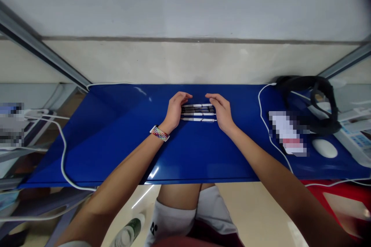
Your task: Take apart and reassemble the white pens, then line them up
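Observation:
Several pens [198, 114], white with dark parts, lie side by side across the middle of the blue table [121, 135]. The nearest white one sits slightly apart from the others. My left hand [175, 111] stands on edge at their left ends, fingers stretched forward and bent inward, with a colourful woven band [159, 133] on the wrist. At the right ends, my right hand [222, 111] mirrors it, palm facing in and fingers extended. Both palms appear to touch the pen ends; neither hand wraps around a pen.
To the right lie a black headband-like strap [330, 112], a blurred-out phone-like object [286, 133] and a white mouse [325, 148]. White cables [262, 112] cross both sides of the table. A pale wall [185, 61] closes off the back. A bottle [129, 231] is below the front edge.

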A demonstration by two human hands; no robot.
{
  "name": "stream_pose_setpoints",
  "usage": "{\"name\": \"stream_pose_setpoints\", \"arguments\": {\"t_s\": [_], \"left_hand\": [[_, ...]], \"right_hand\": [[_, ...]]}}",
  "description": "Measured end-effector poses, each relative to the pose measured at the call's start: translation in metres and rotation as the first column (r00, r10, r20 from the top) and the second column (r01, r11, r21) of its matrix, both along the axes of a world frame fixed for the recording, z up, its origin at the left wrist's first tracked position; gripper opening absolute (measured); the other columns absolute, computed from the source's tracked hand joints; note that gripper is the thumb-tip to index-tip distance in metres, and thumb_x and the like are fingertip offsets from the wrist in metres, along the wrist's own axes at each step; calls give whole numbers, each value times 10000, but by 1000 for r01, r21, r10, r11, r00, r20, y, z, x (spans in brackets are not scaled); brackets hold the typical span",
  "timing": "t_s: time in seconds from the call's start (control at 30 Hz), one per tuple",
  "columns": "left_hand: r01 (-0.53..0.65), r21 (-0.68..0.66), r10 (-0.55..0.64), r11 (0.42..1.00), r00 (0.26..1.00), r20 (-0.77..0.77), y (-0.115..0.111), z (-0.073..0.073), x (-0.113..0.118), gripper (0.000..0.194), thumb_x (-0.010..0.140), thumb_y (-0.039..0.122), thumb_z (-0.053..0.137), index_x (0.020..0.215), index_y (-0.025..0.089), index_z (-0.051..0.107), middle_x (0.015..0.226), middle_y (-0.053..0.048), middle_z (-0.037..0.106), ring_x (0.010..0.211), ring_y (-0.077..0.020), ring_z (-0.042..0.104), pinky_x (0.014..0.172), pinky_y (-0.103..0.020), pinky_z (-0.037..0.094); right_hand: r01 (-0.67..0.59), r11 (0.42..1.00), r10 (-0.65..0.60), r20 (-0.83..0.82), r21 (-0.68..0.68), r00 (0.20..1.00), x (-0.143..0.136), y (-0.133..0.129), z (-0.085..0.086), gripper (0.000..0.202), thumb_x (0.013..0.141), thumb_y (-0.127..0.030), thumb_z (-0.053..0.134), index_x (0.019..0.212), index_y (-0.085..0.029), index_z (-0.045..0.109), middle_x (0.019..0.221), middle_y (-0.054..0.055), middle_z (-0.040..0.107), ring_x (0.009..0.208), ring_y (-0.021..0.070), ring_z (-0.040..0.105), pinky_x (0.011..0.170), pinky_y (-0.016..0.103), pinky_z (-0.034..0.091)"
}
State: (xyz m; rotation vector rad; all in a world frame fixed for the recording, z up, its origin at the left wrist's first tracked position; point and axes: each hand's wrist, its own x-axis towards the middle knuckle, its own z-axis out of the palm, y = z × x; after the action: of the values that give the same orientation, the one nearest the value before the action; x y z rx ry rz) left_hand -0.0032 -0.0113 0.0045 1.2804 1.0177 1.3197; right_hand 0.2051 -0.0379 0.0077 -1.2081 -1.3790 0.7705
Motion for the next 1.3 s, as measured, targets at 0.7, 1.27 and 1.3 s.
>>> {"name": "stream_pose_setpoints", "arguments": {"t_s": [0.7, 1.27, 1.3], "left_hand": [[-78, -14, 77, 997, 996, -43, 5, 4, -7, 246, 1049, 398, 522, 906, 229, 630, 1099, -91, 789, 1141, -217, 758, 1083, -390, 592], [208, 146, -169, 967, 955, -244, -22, 39, -11, 424, 1063, 590, 656, 947, 216, 819, 807, -39, 727, 749, -181, 661, 722, -311, 532], [207, 142, -166, 968, 953, -253, -22, 38, -11, 384, 1041, 572, 697, 959, 218, 823, 806, -36, 734, 754, -183, 669, 723, -308, 533]], "right_hand": [[-556, 825, 337, 702, 101, 628, 5, -28, 23, 159, 848, -351, 953, 824, -306, 803, 1587, 21, 669, 1669, 423, 380, 1358, 779, 244], [-202, 950, 60, 493, 239, 868, 16, -13, 28, 101, 1031, -349, 682, 980, -307, 758, 1026, 26, 834, 1035, 291, 773, 1211, 561, 491], [-192, 954, 54, 499, 229, 865, 16, -13, 28, 115, 1036, -366, 683, 982, -307, 765, 1033, 31, 836, 1031, 294, 769, 1175, 551, 512]]}}
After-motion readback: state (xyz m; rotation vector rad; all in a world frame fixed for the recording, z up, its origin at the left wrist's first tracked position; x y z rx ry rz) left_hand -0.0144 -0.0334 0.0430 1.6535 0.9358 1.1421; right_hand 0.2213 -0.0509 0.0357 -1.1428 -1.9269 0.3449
